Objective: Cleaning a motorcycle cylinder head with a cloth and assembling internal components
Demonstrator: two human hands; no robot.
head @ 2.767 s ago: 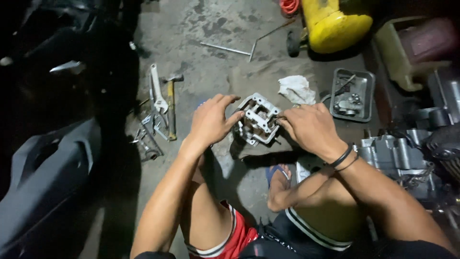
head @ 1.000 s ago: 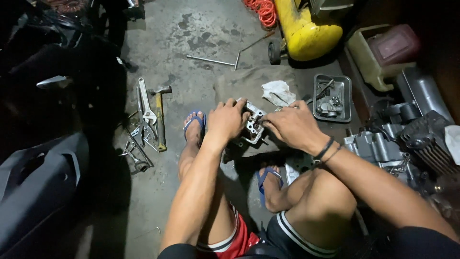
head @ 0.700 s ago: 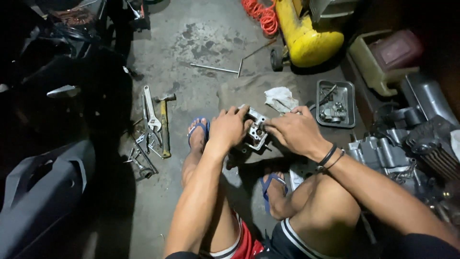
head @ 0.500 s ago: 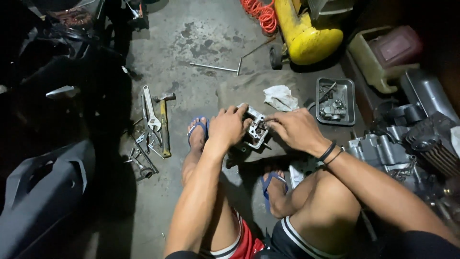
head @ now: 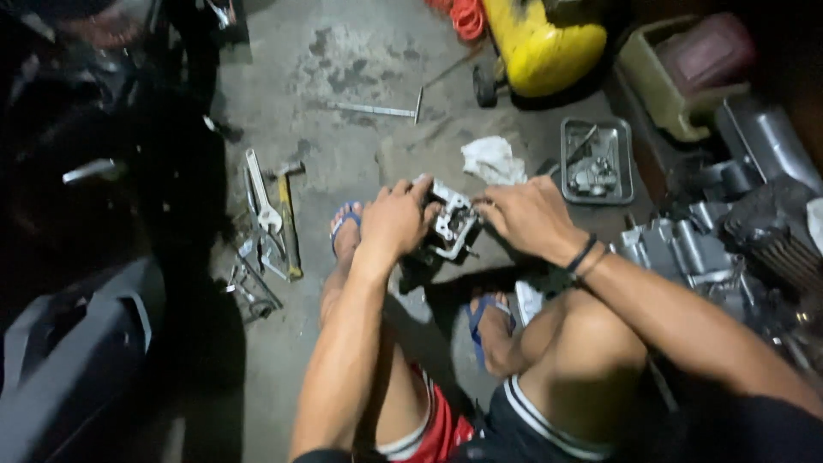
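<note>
A grey metal engine part (head: 450,225), blocky with holes and studs, sits low on the concrete floor between my feet. My left hand (head: 393,221) grips its left side, fingers curled over the top edge. On the other side my right hand (head: 527,219), with black bands at the wrist, holds the part, its fingertips against the metal. Most of the part is hidden under the two hands.
Wrenches and a hammer (head: 287,214) lie on the floor to the left. A white rag (head: 491,159) and a metal tray of small parts (head: 595,160) lie beyond the hands. A yellow tank (head: 542,43) stands at the back, engine casings (head: 694,257) at right, dark bodywork (head: 77,343) at left.
The engine part was held up in both hands; now it is lower, near the floor between my feet. Both hands keep hold of it. The view shifted slightly.
</note>
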